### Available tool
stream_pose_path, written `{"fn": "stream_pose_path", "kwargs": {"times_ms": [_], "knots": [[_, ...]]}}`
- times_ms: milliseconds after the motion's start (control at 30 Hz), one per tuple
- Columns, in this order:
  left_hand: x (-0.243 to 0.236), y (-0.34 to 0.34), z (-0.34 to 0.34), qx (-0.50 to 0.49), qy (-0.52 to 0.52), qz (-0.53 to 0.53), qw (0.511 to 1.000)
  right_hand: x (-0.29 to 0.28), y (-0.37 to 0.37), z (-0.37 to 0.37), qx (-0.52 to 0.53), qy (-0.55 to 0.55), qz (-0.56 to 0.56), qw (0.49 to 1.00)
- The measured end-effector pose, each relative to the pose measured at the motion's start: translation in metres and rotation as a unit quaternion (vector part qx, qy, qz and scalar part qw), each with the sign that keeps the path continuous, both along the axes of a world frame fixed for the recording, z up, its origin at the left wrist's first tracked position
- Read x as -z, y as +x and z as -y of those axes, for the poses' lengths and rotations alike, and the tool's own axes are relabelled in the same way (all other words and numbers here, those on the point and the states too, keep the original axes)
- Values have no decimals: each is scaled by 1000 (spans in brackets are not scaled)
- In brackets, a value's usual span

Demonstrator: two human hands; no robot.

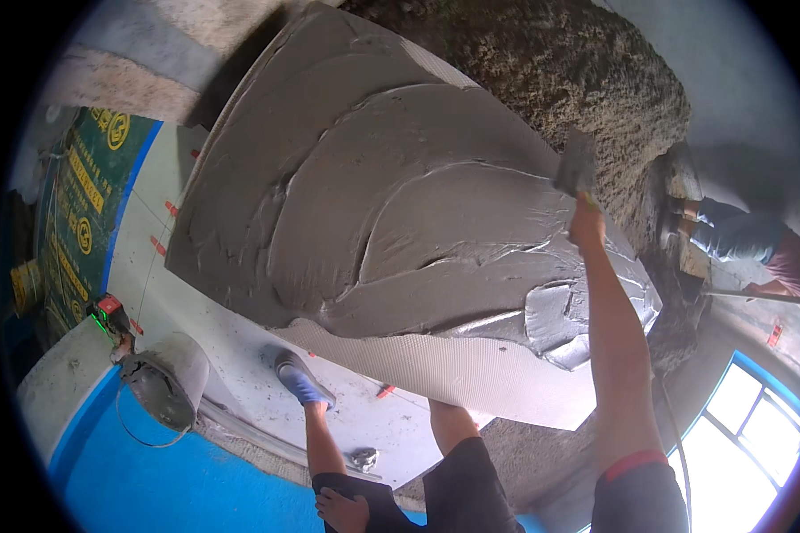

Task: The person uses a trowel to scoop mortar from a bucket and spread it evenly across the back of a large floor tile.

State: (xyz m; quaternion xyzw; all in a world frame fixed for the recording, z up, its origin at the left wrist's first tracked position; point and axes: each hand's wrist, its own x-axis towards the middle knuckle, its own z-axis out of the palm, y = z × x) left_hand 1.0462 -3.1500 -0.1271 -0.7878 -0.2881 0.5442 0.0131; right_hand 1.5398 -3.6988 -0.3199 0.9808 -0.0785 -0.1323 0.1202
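A large tile [453, 364] lies in front of me with its pale ribbed back up. Wet grey tile adhesive [436, 213] covers most of that back in curved, overlapping ridges. My right hand [587, 224] is closed around the handle of a trowel [575, 162], whose blade is slightly blurred by the tile's far right edge. Below my right arm, a thicker smooth lump of adhesive [551, 315] sits near the tile's near right corner. My left hand [342, 510] rests on my left thigh, fingers stretched out and holding nothing.
A rough sand-coloured heap [587, 62] rises behind the tile. At left stand a bucket [187, 369] and a laser level [108, 311] with green light. Red levelling wedges [157, 245] stick up from the laid floor tiles. At right another person [756, 240] holds a long handle [760, 295].
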Motion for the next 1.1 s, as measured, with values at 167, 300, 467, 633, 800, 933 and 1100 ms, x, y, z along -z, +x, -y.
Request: {"fn": "stream_pose_path", "kwargs": {"times_ms": [167,300,467,633,800,933,1100], "knots": [[-7,-8,-11,-10,54,21,998,-39,-14,-71,256,86,30,962],[-1,0,-7,-9,33,25,999,-61,-19,-113,100,210,95,968],[-8,3,-8,-13,48,19,999,-42,47,-259,147,440,24,886],[-10,0,-4,-10,36,1,999,-8,124,-300,-28,353,76,932],[-13,13,-9,-43,31,-11,999,10,161,-245,199,378,-24,904],[-12,13,-11,-39,27,-3,999,-16,108,-200,189,182,74,962],[-19,12,-21,-38,44,25,998,-24,65,-205,145,261,158,941]]}}
